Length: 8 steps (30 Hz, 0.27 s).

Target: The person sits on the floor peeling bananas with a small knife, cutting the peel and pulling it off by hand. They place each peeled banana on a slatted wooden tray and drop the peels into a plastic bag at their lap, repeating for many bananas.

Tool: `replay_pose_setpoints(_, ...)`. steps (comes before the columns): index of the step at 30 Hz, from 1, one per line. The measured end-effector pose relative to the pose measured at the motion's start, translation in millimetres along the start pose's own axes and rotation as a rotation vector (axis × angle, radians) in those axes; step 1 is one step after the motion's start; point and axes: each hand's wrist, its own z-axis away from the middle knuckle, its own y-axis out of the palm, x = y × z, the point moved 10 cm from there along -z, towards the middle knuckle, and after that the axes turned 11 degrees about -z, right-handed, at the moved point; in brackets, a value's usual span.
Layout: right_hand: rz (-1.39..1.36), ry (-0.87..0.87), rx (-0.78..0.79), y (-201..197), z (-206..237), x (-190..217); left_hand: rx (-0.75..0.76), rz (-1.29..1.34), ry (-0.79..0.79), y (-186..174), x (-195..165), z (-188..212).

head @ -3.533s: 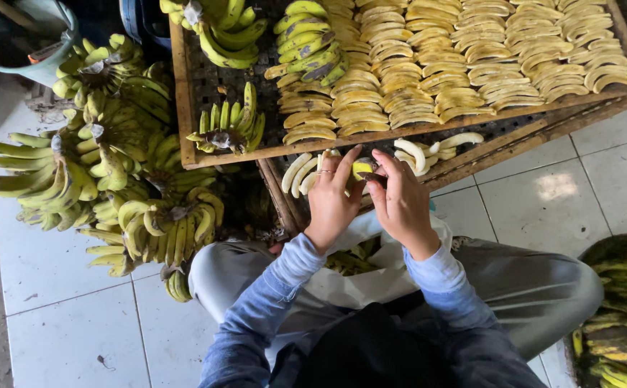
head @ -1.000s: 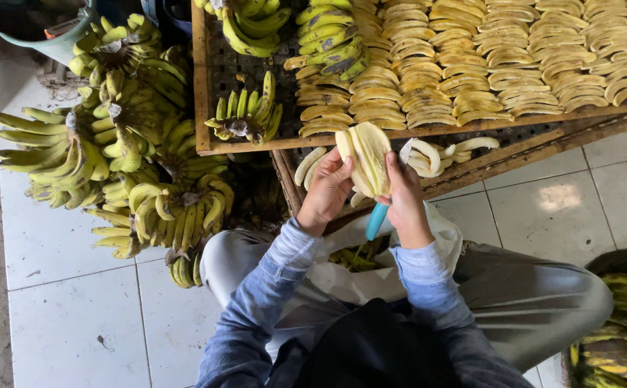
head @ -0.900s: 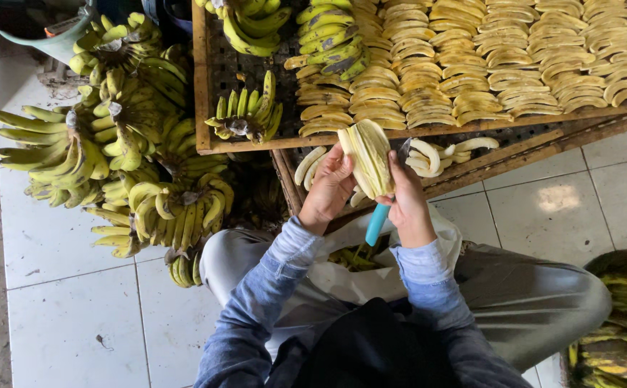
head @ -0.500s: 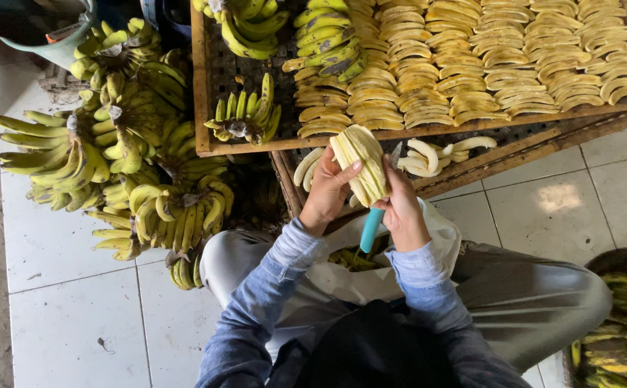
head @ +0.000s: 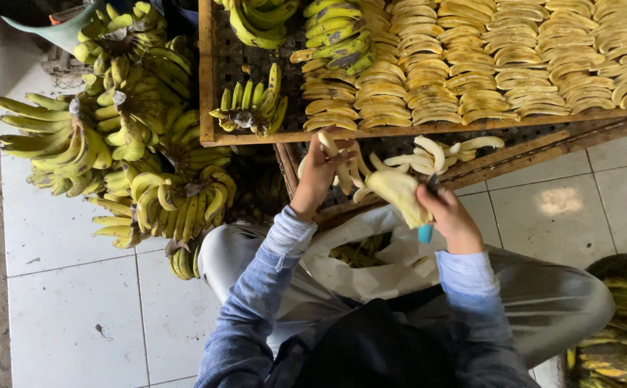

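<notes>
My left hand (head: 318, 172) reaches to the lower wooden rack (head: 543, 147) and pinches a peeled banana (head: 327, 142) at the edge of a small pile of peeled bananas (head: 436, 151). My right hand (head: 449, 214) holds a pale, sliced and fanned banana (head: 396, 190) together with a blue-handled knife (head: 426, 232), just above my lap. The knife's blade is hidden behind the fingers and fruit.
An upper wooden tray (head: 208, 86) carries rows of flattened banana slices (head: 515, 57) and a small green bunch (head: 252, 108). Large yellow-green bunches (head: 126, 136) are heaped on the left. A white bag (head: 392, 262) lies in my lap, with a basket of bananas (head: 623, 323) at the right. The floor is white tile.
Both hands held the fanned banana up together before. Now my left hand has let go and moved to the peeled pile, while my right hand has lowered the fan to the right.
</notes>
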Motion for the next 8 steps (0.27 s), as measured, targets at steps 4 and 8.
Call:
replay_pose_setpoints(4,0.604,0.044,0.49,39.8,23.0,-51.4,-0.261,-0.662,0.226,-26.7,-3.8,-9.4)
replay_pose_setpoints(8,1.398,0.133,0.251,17.9,22.4,-89.7,-0.441,-1.422,0.236,-36.4,-63.6,-37.4)
